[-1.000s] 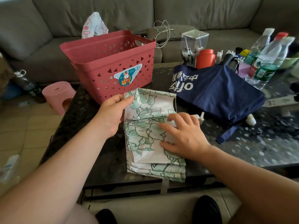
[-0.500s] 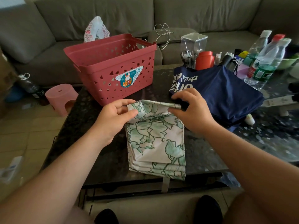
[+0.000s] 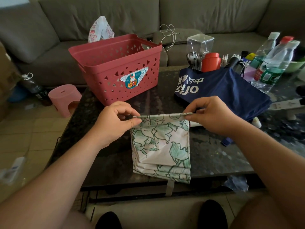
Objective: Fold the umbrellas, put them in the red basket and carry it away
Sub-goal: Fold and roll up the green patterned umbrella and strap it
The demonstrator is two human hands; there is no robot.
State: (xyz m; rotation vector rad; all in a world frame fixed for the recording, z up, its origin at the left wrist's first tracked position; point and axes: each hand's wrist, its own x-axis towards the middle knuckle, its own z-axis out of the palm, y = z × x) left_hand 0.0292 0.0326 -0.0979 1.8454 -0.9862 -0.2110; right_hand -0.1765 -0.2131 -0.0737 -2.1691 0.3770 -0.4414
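1. Head view: the floral umbrella [image 3: 160, 146], white cloth with green flowers, lies folded flat on the dark worktop [image 3: 102, 146] near its front edge; its far edge is lifted and turned over.
2. The left hand [image 3: 113, 123] pinches the left corner of that raised edge between thumb and fingers; the right hand [image 3: 212, 115] pinches the right corner likewise; both hands grasp the cloth.
3. The red basket [image 3: 118, 66] stands on the worktop's far left, behind the left hand, apart from the umbrella; it bears a sticker on its front wall.
4. The navy umbrella [image 3: 227, 91], with white lettering, lies right of the basket, behind the right hand; plastic bottles [image 3: 272, 63] and a red canister [image 3: 211, 61] stand beyond it.
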